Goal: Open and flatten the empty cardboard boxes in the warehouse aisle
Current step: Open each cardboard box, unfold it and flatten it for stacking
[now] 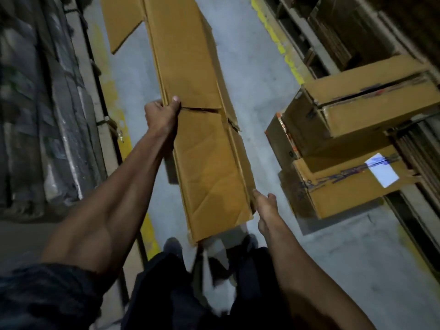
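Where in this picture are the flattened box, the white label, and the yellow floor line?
flattened box (209, 163), head view, middle panel.
white label (382, 169), head view, its centre.
yellow floor line (126, 141), head view, left stripe.

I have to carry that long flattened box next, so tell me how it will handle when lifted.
The flattened box will likely sag and fold at its creases and the slit beside the left hand. Probably light but unwieldy: it is long, and loose flaps may swing.
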`<action>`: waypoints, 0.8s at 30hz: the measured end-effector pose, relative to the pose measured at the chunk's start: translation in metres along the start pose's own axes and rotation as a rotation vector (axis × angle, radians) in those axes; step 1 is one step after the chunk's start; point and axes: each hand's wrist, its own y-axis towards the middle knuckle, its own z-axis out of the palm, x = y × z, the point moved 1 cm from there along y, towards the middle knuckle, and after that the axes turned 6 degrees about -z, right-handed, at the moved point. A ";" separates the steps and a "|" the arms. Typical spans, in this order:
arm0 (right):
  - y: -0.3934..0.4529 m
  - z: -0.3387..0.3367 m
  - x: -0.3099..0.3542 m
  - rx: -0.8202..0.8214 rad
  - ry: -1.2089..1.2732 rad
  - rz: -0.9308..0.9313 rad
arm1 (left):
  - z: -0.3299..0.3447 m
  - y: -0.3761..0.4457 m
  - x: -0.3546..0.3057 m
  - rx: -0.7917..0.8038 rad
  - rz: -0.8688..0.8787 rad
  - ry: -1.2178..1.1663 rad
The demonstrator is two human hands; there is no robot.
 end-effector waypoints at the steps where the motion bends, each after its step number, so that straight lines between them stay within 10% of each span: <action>1: -0.006 -0.009 0.009 -0.026 0.066 0.051 | 0.000 -0.004 -0.015 -0.013 -0.026 -0.038; 9: -0.056 -0.085 0.122 0.172 0.781 0.086 | 0.021 -0.028 -0.116 -0.097 -0.228 -0.353; 24: -0.067 -0.095 0.271 0.277 0.782 0.023 | 0.036 0.046 -0.143 -0.115 -0.522 -0.557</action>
